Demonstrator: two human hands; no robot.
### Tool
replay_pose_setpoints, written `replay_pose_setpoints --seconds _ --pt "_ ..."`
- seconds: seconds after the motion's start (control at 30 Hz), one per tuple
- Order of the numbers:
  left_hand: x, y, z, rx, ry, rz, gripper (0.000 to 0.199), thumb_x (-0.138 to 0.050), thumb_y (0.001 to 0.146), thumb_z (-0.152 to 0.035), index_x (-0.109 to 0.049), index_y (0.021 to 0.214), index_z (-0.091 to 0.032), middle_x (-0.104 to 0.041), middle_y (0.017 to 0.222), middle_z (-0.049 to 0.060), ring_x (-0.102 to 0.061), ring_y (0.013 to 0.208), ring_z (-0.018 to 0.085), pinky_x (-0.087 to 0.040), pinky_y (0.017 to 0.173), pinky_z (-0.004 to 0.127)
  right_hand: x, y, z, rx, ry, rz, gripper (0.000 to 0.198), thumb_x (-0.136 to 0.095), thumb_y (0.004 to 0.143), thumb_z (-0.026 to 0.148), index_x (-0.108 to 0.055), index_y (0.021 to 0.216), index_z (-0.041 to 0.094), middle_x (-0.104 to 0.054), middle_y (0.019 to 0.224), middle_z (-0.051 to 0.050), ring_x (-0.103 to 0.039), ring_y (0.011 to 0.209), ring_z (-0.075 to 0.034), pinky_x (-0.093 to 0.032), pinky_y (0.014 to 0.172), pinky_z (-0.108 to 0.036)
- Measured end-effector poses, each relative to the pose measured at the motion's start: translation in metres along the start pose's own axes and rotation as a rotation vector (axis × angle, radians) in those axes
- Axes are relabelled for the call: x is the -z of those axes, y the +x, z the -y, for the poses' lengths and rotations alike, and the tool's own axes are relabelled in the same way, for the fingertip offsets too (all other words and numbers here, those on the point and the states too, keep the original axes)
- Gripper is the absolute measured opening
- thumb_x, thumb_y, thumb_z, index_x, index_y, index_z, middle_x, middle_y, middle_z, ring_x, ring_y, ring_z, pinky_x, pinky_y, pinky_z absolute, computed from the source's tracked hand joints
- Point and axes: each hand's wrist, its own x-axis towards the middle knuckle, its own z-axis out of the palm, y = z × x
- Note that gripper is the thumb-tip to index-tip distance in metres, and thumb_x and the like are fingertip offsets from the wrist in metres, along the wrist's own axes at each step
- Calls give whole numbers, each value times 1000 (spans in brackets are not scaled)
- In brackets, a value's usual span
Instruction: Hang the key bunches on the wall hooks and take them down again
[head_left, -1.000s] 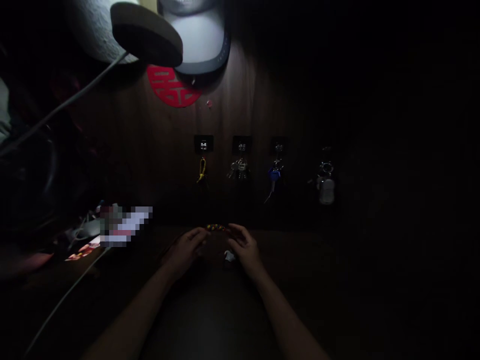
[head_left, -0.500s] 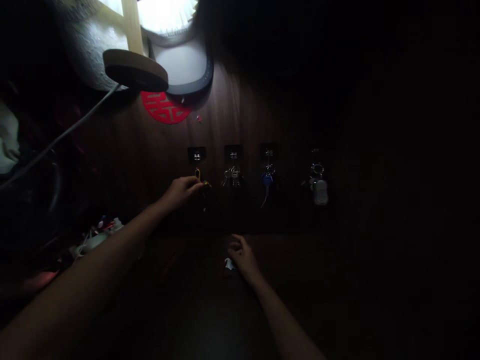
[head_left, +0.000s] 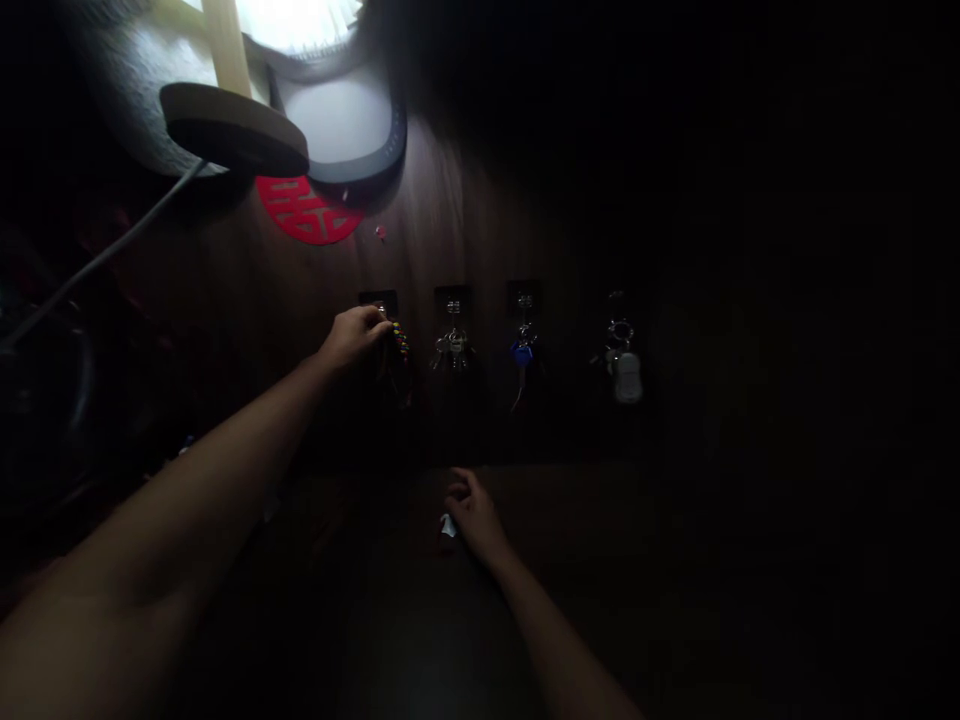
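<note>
My left hand [head_left: 358, 333] is raised at the leftmost wall hook [head_left: 382, 298], its fingers pinched on a multicoloured braided cord [head_left: 401, 342]. The cord dangles beside my fingertips; its lower end fades into the dark. To the right, a bunch of keys [head_left: 454, 345], a key with a blue head [head_left: 523, 352] and a key ring with a pale grey fob [head_left: 627, 378] hang from their own hooks. Lower down, my right hand [head_left: 478, 518] rests on the dark surface with loosely bent, parted fingers. A small white piece [head_left: 448, 525] lies by its thumb.
At the upper left stand a lamp with a round base [head_left: 232, 130] and a grey-white rounded device [head_left: 337, 120]. Below them is a red round paper cutout [head_left: 311, 212]. A pale cable [head_left: 112, 250] runs off to the left. Much of the right side is black.
My left hand has risen with the cord up to the leftmost hook. My right hand stays by the white piece. The whole view has shifted slightly.
</note>
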Motion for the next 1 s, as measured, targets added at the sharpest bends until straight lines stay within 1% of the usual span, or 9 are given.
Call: replay_pose_setpoints --seconds 0.13,0.23,0.37,0.57,0.7,0.77,0.87,1.0 --pt "-6 -13 -1 46 -11 -140 12 -57 75 -30 -54 78 -19 -59 76 1 -53 71 15 -41 72 27 -1 0 -1 -16 5 11 44 -51 61 15 -55 104 22 -62 81 2 -47 47 -7 -41 50 -22" --pt "-12 -21 -1 64 9 -213 11 -52 78 -30 -49 74 -20 -56 76 1 -52 73 15 -41 74 27 -1 0 -2 -17 11 18 43 -52 61 15 -56 103 23 -62 81 2 -48 48 -7 -41 49 -21" --pt "-19 -28 -1 86 -11 -256 17 -44 83 -33 -47 72 -20 -54 78 2 -52 78 17 -39 77 28 -1 0 -1 -9 -1 10 41 -51 62 15 -57 103 23 -62 81 2 -47 48 -7 -40 49 -21" --pt "-27 -43 -2 196 -144 -309 23 -35 87 -37 -50 80 -21 -58 84 3 -55 84 18 -40 78 28 -1 0 0 -15 -27 24 40 -51 63 15 -57 102 20 -62 84 0 -47 49 -7 -40 51 -22" --pt "-37 -59 1 222 -209 -291 24 -36 87 -36 -54 93 -21 -62 92 4 -57 86 18 -41 79 28 -1 0 -3 -10 -28 35 39 -51 63 14 -58 101 20 -62 81 1 -46 49 -7 -38 50 -21" --pt "-42 -66 4 217 -211 -251 25 -38 86 -35 -55 95 -20 -62 93 5 -57 87 18 -41 80 28 -2 0 -4 -14 -20 40 39 -51 63 15 -58 101 21 -61 77 2 -45 48 -7 -37 49 -20" --pt "-50 -79 7 212 -183 -197 28 -38 85 -35 -58 95 -18 -64 96 6 -57 92 19 -41 83 29 -2 1 -6 -16 -11 44 38 -51 63 16 -58 100 21 -62 79 2 -44 48 -6 -37 48 -20" --pt "-60 -101 10 297 -226 -188 34 -35 86 -34 -59 103 -17 -65 101 6 -58 94 20 -42 83 29 0 3 -5 -30 -21 75 39 -50 63 16 -57 102 19 -62 85 0 -44 48 -6 -37 49 -20"
